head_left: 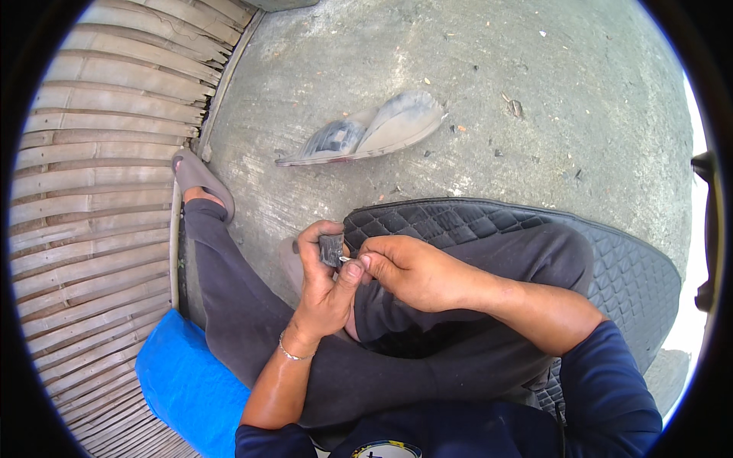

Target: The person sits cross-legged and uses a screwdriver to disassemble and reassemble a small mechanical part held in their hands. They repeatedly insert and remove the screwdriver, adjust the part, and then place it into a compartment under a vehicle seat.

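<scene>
A small dark, blocky piece (331,249) sits in my left hand (321,286), its fingers and thumb curled round it. A bracelet (296,353) circles that wrist. My right hand (401,271) meets the left from the right side, thumb and forefinger pinched together. Between its fingertips and the left thumb shows a small shiny, light-coloured bit (345,259) at the edge of the dark piece. It is too small to name, and the right hand's other fingers are mostly hidden. Both hands are held over my folded leg (458,336) in dark trousers.
A black quilted mat (626,282) lies under my bent leg. Ahead on the concrete floor (550,153) rests a dusty, curved plastic panel (382,133) among scattered crumbs. Bamboo slats (99,221) run along the left, with a blue sheet-like bag (191,389) beside my thigh.
</scene>
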{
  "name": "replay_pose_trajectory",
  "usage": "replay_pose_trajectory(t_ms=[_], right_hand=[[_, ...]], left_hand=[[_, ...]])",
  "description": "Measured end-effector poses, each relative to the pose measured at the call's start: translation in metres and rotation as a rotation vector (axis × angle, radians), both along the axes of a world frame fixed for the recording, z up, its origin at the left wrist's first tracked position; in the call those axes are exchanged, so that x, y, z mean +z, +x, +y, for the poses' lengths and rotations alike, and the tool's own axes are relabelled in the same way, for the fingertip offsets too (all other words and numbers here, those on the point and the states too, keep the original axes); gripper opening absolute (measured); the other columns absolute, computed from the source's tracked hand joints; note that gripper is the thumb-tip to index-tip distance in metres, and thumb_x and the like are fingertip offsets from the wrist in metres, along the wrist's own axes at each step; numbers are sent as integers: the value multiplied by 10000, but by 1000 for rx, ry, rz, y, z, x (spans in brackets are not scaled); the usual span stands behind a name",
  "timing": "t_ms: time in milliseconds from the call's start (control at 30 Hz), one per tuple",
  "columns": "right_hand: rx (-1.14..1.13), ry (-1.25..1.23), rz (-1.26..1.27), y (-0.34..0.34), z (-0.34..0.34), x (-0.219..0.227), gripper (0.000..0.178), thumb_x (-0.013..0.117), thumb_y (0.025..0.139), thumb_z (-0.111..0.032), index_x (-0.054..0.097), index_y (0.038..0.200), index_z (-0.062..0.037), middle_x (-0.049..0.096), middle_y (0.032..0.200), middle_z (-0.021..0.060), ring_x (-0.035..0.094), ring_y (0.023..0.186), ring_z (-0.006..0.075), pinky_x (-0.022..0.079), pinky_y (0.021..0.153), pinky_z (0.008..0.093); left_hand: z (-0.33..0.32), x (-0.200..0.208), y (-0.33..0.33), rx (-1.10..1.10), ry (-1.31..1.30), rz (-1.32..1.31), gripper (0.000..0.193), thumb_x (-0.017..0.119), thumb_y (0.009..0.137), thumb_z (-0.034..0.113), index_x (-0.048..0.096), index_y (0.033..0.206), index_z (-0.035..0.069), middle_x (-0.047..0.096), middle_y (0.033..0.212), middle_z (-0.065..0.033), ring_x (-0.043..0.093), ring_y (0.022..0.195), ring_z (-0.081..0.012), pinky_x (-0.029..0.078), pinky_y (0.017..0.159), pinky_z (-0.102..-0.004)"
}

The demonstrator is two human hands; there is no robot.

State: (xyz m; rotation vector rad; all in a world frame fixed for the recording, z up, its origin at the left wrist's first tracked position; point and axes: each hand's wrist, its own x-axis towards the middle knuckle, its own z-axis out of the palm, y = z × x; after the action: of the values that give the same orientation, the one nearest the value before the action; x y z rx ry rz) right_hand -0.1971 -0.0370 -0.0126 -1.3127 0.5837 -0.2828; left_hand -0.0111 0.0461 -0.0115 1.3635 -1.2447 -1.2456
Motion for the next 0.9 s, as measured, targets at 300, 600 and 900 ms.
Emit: replay_pose_trajectory(t_ms=[300,600,900], right_hand=[[-19,-8,12,0,-1,1,329,487,1080,-259,615,980,27,648,858,223,652,821,387,486,754,474],[-43,-32,25,1,2,-1,309,470,1069,-211,635,986,38,704,939,219,688,925,398,521,836,464],[-149,81,1,8,18,-8,310,476,1067,-219,632,985,36,703,929,224,685,914,410,518,831,474]], left_hand=[[-1,0,2,-30,-51,-111,511,651,1033,224,326,1377,34,572,911,-48,588,795,-95,487,705,-239],[-4,4,2,-29,-37,-172,428,662,1027,224,396,1307,39,577,892,-42,588,762,-87,484,683,-240],[-1,-3,-1,36,-40,-131,449,693,1009,254,413,1286,38,553,877,-25,591,738,-80,475,652,-236]])
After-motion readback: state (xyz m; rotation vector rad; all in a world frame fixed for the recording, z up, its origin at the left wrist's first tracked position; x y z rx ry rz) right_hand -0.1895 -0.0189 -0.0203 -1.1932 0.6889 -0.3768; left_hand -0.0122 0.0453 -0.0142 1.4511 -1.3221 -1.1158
